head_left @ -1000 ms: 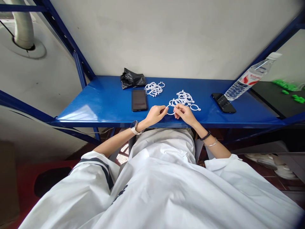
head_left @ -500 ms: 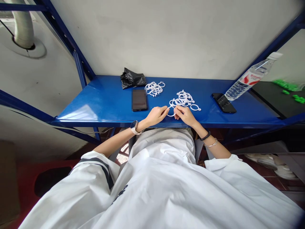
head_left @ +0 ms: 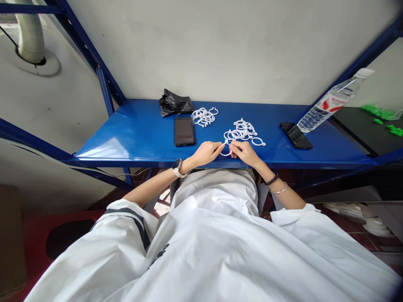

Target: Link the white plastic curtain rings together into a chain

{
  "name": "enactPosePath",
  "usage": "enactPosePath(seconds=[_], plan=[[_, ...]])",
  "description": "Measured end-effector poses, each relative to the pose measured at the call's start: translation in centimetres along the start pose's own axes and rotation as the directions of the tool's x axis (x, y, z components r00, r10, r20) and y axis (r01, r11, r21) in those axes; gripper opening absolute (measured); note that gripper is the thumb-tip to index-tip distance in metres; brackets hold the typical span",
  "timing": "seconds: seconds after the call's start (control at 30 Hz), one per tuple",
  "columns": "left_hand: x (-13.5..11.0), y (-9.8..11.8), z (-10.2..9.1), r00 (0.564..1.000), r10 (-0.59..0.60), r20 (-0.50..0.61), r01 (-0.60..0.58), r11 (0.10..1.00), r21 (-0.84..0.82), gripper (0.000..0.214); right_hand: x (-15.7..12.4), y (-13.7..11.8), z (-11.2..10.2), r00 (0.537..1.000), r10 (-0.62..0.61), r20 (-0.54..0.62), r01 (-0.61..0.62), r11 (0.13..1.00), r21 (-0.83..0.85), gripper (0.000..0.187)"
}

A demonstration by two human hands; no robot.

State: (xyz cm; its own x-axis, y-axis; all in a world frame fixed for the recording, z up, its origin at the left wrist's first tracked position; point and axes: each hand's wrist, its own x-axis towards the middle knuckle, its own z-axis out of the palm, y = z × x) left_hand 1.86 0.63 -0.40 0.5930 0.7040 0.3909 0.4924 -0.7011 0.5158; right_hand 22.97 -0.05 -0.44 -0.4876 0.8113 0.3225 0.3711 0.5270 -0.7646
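While L hand (head_left: 207,152) & R hand (head_left: 244,152) are both clamped on one white ring (head_left: 226,154), it's held by the near edge of the blue desk (head_left: 138,138), approx. mid-width. L hand pinches its L side, thumb & fingers pressed tog.; R hand grips the R side, fingers curled. Fingertips are just beside each other, small gap btwn.

R pile (head_left: 242,129) (more white rings, overlapping) lies just beyond; can't tell if the held one touches it. Loose ring (head_left: 253,139), a full loop in this view, lies at the pile's R end. L pile (head_left: 204,117), further back, incl. some w/ open ends, sits near L phone (head_left: 184,133) & black bag (head_left: 174,103).

Re writing: bottle (head_left: 310,121) at R has a red/white label (head_left: 333,100) w/ red lettering, prob. starting w/ M; rest too small to read. It's right by R phone (head_left: 296,135), dark screen up. L phone is part pixelated, so can't read it. White shirt (head_left: 204,235) has dark marks (head_left: 161,253) on the front, seen at a slant, illegible; its L sleeve has dark stripes (head_left: 138,220). Watch (head_left: 177,166) on L wrist, display too small to make out; beads (head_left: 271,179) & bangle (head_left: 279,189) on R arm. Green bits (head_left: 379,112) lie on a black top (head_left: 352,130), far R.
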Motion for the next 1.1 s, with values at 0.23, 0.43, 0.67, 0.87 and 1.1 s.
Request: enactPosePath(seconds=[0.23, 0.43, 0.67, 0.87, 1.1], plan=[[-0.03, 0.04, -0.02, 1.000, 0.011, 0.019, -0.012, 0.999, 0.036, 0.055, 0.02, -0.01, -0.04, 1.000, -0.012, 0.017, 0.013, 0.999, -0.031, 0.048], [-0.04, 0.01, 0.04, 0.999, 0.024, 0.032, -0.026, 0.997, 0.073, 0.055, 0.03, -0.07, 0.02, 0.999, -0.039, 0.034, 0.041, 0.997, -0.071, 0.049], [-0.01, 0.04, 0.12, 0.997, 0.055, 0.047, -0.060, 0.993, 0.100, 0.056, 0.03, -0.45, 0.08, 0.998, -0.053, 0.040, 0.058, 0.989, -0.136, 0.052], [-0.07, -0.03, 0.11, 0.997, 0.056, 0.047, -0.059, 0.995, 0.076, 0.058, 0.02, -0.43, 0.15, 0.997, -0.063, 0.039, 0.069, 0.982, -0.175, 0.053], [0.03, 0.02, 0.18, 0.999, 0.018, 0.032, -0.020, 0.998, 0.054, 0.054, -0.01, -0.62, 0.29, 0.999, -0.046, 0.008, 0.047, 0.986, -0.161, 0.053]])
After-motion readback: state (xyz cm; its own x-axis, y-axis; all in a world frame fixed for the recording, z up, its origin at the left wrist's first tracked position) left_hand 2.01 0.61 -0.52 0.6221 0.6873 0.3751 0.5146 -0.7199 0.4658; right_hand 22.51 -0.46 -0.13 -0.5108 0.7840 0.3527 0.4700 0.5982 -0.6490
